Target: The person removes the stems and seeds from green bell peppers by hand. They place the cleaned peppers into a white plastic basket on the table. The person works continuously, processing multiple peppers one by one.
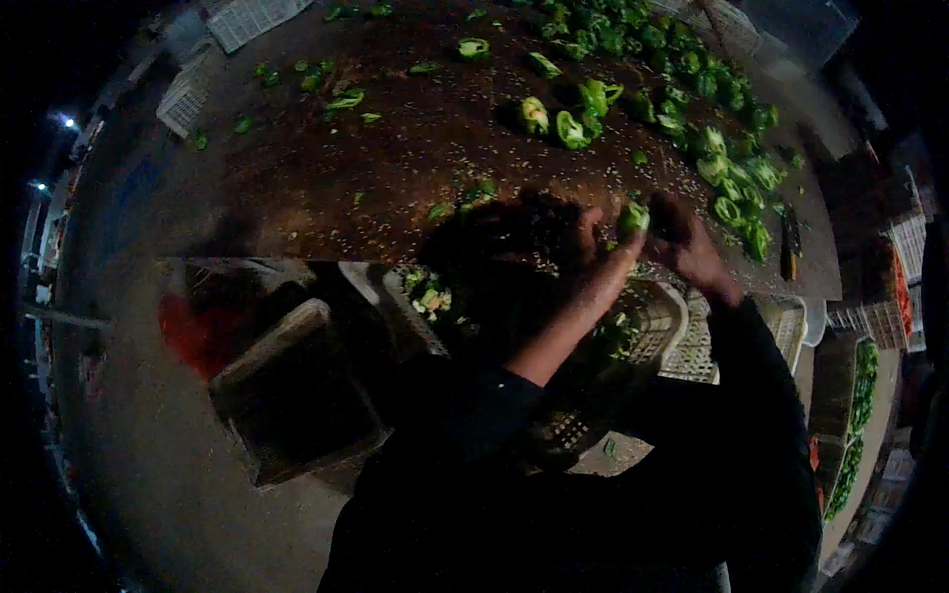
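Observation:
My left hand (612, 244) is over the near edge of a dark brown table (415, 148), its fingers around a light green pepper (634, 217). Just to the right, my right hand (693, 252) is blurred, its fingers in shadow; whether it holds anything cannot be told. Beyond the hands lie cut green peppers (573, 130), with a larger heap of green peppers (712, 78) towards the back and right. Pale seeds and green scraps are scattered over the tabletop. A knife with a yellowish handle (792, 265) lies near the table's right side.
Below the table edge, a pale plastic basket (675, 315) holds pepper scraps (619, 330), beside another white crate (789, 326). An upturned or tilted crate (322, 315) and red material (193, 337) are at the left. Containers of green produce (864, 385) stand at the far right.

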A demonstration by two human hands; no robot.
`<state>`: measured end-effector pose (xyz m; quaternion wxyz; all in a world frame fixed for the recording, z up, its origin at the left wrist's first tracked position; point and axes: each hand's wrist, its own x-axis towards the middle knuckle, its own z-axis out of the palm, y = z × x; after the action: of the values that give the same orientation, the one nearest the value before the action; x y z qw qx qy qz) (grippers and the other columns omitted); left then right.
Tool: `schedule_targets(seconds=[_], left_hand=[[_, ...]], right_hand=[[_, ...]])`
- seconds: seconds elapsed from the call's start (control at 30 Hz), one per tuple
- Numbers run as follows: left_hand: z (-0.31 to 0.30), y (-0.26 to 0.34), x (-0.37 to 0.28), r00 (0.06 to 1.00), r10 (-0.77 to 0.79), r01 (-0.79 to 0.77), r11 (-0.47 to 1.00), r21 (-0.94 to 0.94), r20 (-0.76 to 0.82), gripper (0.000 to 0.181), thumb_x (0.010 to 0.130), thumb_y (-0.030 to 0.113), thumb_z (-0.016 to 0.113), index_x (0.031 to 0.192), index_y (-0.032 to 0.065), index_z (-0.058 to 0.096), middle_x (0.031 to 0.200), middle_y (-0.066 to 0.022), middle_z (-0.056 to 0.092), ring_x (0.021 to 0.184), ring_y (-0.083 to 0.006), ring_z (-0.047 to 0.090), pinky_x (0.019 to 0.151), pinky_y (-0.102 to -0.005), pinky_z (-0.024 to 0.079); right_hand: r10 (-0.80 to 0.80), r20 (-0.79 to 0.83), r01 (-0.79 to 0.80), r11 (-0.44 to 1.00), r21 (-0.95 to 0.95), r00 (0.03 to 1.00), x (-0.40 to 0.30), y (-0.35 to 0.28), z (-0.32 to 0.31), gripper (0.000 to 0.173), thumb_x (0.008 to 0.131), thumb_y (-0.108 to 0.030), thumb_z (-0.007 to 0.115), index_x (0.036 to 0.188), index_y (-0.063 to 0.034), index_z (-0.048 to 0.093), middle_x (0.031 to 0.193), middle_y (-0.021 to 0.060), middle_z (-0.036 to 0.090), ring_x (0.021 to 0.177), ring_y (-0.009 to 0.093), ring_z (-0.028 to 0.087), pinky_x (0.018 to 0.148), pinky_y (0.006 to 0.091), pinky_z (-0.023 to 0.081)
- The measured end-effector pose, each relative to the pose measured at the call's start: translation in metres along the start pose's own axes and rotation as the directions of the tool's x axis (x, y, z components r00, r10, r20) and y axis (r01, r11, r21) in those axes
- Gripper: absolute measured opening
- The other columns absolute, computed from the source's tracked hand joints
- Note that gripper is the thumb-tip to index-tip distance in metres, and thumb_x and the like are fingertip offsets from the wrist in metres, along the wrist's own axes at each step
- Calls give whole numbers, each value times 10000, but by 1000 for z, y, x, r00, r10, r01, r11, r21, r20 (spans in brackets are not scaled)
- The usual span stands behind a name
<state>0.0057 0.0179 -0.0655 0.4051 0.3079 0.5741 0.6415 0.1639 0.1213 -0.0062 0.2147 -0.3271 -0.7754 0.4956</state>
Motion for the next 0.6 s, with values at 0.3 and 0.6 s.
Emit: schedule_targets(seconds=[0.3,0.6], left_hand=[[17,8,-37,964,-21,-55,960,276,266,609,1004,488,573,1339,-9,462,1293,-174,511,1196,-292,537,1027,-424,426],[23,-39,-19,959,-89,97,995,-16,270,742,980,533,592,1406,7,290,1208,-149,567,765,-230,592,756,-364,535]], right_hand=[[-82,-55,77,993,-86,995,-82,-44,47,665,913,-143,691,1471,31,373,1371,228,578,1275,316,571,1051,406,460],[-4,-83,8,999,48,997,-77,-49,54,760,884,-271,749,1469,28,366,1400,176,527,1293,250,513,1072,389,428]])
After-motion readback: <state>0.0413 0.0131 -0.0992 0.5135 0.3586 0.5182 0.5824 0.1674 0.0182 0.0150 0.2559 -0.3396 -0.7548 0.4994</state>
